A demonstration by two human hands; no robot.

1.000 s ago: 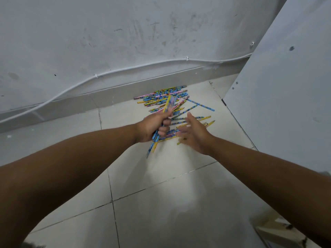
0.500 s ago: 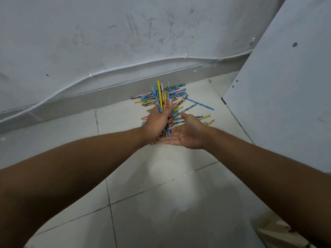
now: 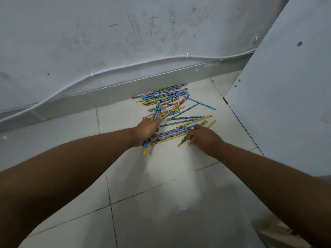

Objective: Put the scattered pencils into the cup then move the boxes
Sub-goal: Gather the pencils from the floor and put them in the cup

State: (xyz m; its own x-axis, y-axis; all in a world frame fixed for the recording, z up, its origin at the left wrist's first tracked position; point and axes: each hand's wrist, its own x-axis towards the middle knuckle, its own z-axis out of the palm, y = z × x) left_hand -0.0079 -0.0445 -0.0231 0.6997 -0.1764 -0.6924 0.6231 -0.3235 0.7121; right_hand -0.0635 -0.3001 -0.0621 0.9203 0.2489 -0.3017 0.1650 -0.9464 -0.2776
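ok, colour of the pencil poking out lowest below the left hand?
Yellow: the pencil under the left hand, head view.

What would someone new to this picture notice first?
The bright pencils strewn on the pale floor by the wall stand out first. Then the two hands among them: the left hand grips a bunch, and the right hand touches loose ones nearby.

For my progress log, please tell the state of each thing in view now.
left hand: grips the pencil bundle
pencil bundle: held, slanted, lower ends near the floor
right hand: fingers down on loose pencils; grip unclear
loose pencils: scattered flat on the floor
cable: clipped along the wall
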